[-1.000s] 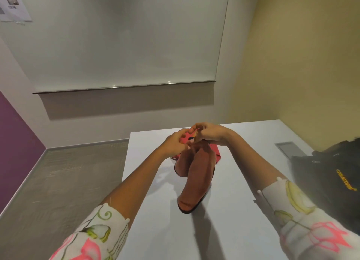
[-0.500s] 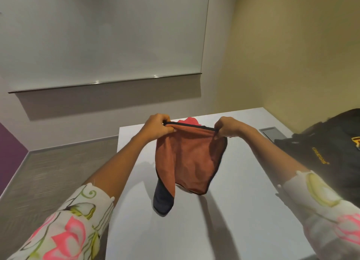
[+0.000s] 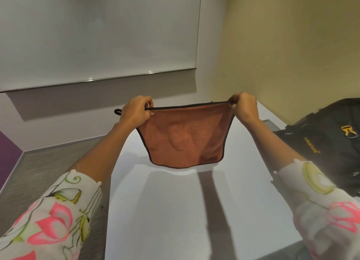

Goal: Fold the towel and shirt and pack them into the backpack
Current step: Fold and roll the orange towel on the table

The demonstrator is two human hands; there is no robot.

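Observation:
An orange-brown towel (image 3: 185,137) with a black hem hangs spread out above the white table (image 3: 175,211). My left hand (image 3: 136,111) pinches its top left corner, where a small black loop sticks out. My right hand (image 3: 243,107) pinches the top right corner. The top edge is pulled taut between them and the bottom edge hangs just over the table. A black backpack (image 3: 327,142) with yellow lettering and a yellow buckle stands at the table's right side. The shirt is hidden behind the towel.
A grey floor (image 3: 48,172) lies left of the table. A pale wall panel and a yellow wall stand behind. A small grey hatch (image 3: 270,123) is set into the table near the backpack.
My hands have moved apart and up, pulling the bunched towel open until it hangs flat between them. The red shirt on the table behind is now covered from view.

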